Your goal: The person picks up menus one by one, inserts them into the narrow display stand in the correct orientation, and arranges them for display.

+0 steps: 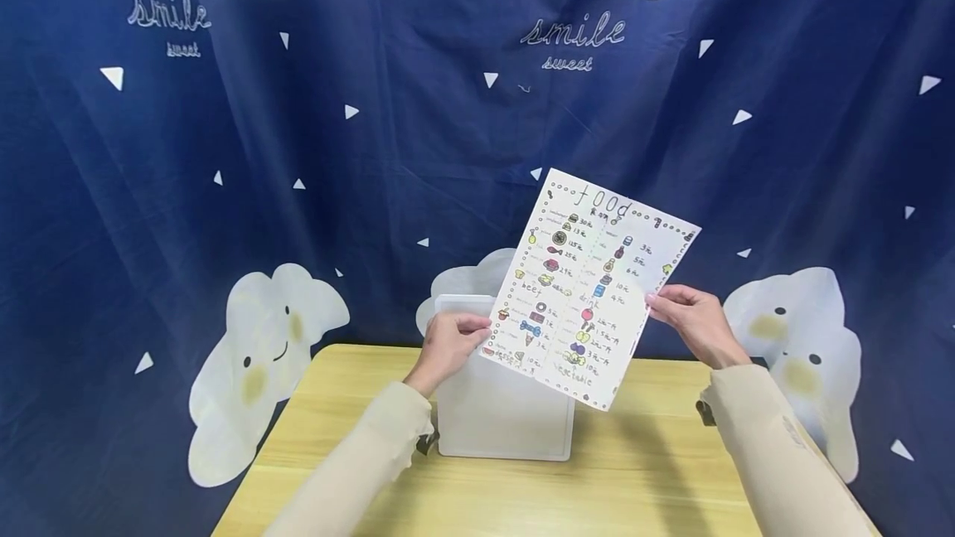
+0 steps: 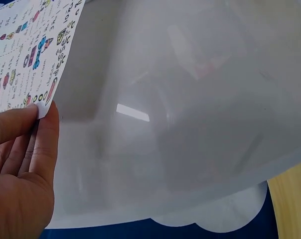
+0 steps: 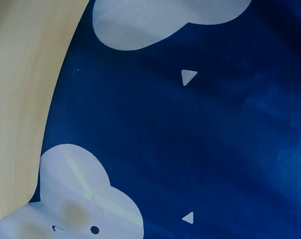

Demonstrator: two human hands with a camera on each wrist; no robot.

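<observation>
A white paper sheet with colourful food drawings (image 1: 589, 288) is held up, tilted, above the yellow wooden tabletop (image 1: 649, 479). Its left edge is pinched by the left hand (image 1: 448, 346) and its right edge by the right hand (image 1: 694, 321). A frosted white plastic folder (image 1: 503, 413) is stood behind it.

Navy curtain (image 3: 205, 134) with white triangles filling most of view; pale cloud print (image 3: 83, 199) with dot eye lower left; light wood table (image 3: 26, 84) edge curving down left.
</observation>
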